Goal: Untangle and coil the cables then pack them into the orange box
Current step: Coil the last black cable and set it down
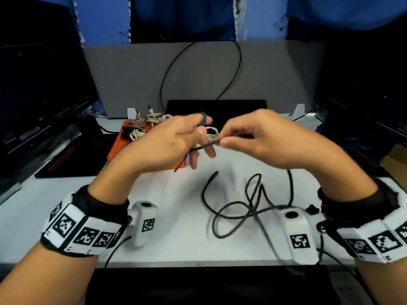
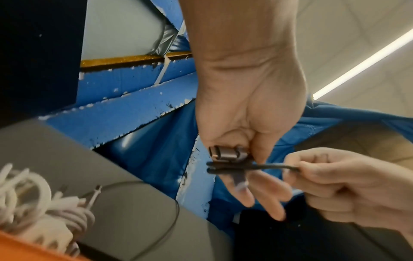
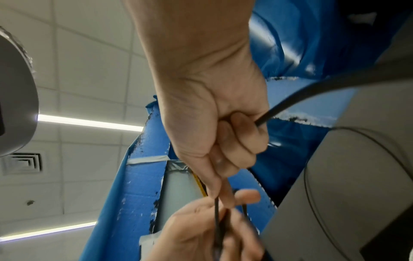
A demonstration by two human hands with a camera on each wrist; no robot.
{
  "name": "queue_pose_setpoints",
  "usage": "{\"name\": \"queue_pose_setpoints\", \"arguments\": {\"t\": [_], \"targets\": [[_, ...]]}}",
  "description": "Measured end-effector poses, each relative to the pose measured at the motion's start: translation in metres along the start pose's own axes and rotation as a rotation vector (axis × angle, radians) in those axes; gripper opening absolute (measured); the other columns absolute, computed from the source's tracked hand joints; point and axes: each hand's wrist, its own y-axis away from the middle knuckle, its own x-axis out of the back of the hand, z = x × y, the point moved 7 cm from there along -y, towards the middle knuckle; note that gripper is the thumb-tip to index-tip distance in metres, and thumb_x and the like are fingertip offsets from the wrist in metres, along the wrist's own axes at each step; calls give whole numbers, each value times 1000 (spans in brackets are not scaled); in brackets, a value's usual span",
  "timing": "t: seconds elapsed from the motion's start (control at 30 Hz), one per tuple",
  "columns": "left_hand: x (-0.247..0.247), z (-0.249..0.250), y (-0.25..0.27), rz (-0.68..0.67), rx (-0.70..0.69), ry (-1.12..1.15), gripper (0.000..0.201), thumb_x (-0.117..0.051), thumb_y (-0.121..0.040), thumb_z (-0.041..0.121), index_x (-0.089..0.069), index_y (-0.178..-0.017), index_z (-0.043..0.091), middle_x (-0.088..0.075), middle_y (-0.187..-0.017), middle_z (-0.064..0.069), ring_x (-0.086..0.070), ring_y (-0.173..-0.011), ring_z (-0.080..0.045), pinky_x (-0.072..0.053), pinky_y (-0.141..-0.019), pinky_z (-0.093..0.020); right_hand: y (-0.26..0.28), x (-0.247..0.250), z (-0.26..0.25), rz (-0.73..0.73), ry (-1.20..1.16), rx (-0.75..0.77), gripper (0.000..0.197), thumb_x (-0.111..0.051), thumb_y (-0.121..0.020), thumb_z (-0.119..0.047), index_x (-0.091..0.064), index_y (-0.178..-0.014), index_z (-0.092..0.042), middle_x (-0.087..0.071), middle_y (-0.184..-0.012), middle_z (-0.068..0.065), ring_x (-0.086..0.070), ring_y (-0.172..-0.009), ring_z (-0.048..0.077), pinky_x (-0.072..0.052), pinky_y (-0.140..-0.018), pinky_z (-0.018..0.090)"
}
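- Left hand pins black cable turns, fingers partly extended
- Right hand pinches its strand, running sideways between hands
- Orange box behind left hand, nearer it

black cable: matt rubbery | plug: brushed metal | orange box: smooth | table: matt white

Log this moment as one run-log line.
stage: coiling | left hand: holds black cable loops | right hand: pinches cable | orange box: holds light cables
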Motion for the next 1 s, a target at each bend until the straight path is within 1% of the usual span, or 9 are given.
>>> {"name": "queue_pose_setpoints", "arguments": {"t": [0.1,0.17,0.3,0.43,0.6,0.7,0.8,0.9,1.0], "targets": [[-14,14,7,-149,-33,222,34,-36,-111,17,-61,-95,-1,-62,-60,-2,-40,-46,-33,-44,-51,-28,1,20,4,178,-155,7,11,-72,-92,-40,-74,-97,-30,-77,-85,-4,-73,-83,20,-57,-82,51],[-13,19,8,-152,-66,449,41,-35,-109,21,-64,-107,-8,-45,-52,-2,-26,-40,-28,-39,-47,-30,3,26,1,266,-183,24,17,-69,-95,-42,-74,-109,-33,-77,-87,-1,-73,-84,24,-56,-83,50],[-11,25,5,-93,-126,801,32,-32,-108,20,-59,-102,2,-37,-51,7,-35,-37,-7,-48,-58,-29,2,18,-14,283,-151,98,26,-48,-108,-38,-72,-105,-30,-68,-79,-5,-62,-75,14,-50,-72,42],[-28,35,5,-159,-153,1000,31,-27,-108,18,-56,-101,6,-52,-55,9,-53,-46,-7,-56,-78,-31,1,15,-14,291,-150,69,31,-40,-109,-38,-51,-81,-35,-51,-64,-16,-48,-63,5,-41,-62,31],[-30,40,12,-286,-138,1052,40,-31,-106,23,-66,-89,12,-51,-46,11,-62,-51,-13,-55,-93,-37,4,19,-16,223,-129,105,35,-42,-110,-40,-58,-83,-24,-56,-70,0,-52,-65,14,-49,-65,41],[-30,45,12,-220,-149,1134,31,-31,-106,19,-56,-98,3,-54,-52,9,-63,-57,-13,-53,-96,-37,1,22,-14,264,-159,96,36,-42,-111,-37,-57,-85,-18,-52,-67,-6,-47,-61,7,-40,-59,28],[-23,49,10,-139,-205,1232,35,-30,-105,14,-31,-134,-4,-57,-62,6,-60,-58,-9,-53,-92,-32,-3,22,-4,271,-242,47,34,-41,-113,-34,-62,-97,-12,-48,-62,-9,-45,-53,7,-38,-53,23],[13,44,12,100,-231,1299,50,-33,-106,8,-20,-149,-15,-62,-71,-8,-67,-70,-22,-51,-102,-39,-4,7,3,124,-371,-18,28,-37,-113,-33,-60,-97,-40,-41,-63,3,-40,-43,15,-46,-41,32],[36,32,11,330,-269,1453,48,-35,-109,8,-23,-147,-19,-69,-75,-11,-74,-82,-27,-56,-99,-39,-4,-21,3,-106,-380,-81,29,-35,-114,-32,-55,-133,-41,-41,-65,8,-45,-39,20,-54,-40,41]]}}
